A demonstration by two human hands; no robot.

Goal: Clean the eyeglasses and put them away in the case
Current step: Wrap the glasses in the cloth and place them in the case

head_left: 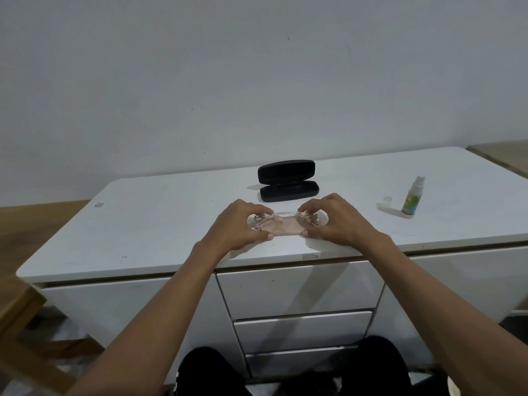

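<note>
While the open black case (pixel 288 180) lies farther back on the white desk (pixel 160 218), the left hand (pixel 238 225) and right hand (pixel 337 221) each pinch one end of the clear-framed eyeglasses (pixel 285 221) near the desk's front edge. A spray bottle (pixel 413 197) stands far right.

A white tabletop (pixel 160 224) with rounded corners tops a white cabinet, whose stack of drawers (pixel 300 290) faces the camera. A plain pale wall (pixel 257 75) rises behind it. A small, unclear mark or sticker (pixel 99 204) sits near the tabletop's far left edge. Wooden flooring (pixel 34 221) shows to the left, and part of a wooden piece of furniture (pixel 20 310) stands at the lower left. Another wooden surface (pixel 508 155) appears at the far right.
</note>
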